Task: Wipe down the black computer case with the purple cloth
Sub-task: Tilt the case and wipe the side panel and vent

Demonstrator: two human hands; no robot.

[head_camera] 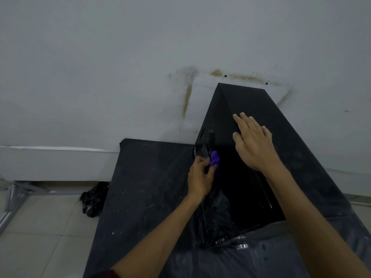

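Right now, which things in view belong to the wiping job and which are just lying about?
Job: black computer case; purple cloth, pinched in the left hand; right hand, flat on the case.
Lying about: dark bundle on the floor; metal frame at far left; dusty black surface beside the case.

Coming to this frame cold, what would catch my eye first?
The black computer case right of centre stands out first, with the right hand lying flat on its top. Next comes the purple cloth, the only bright colour here, gripped in the left hand against the case's left side. Behind, brownish stains streak the pale wall.
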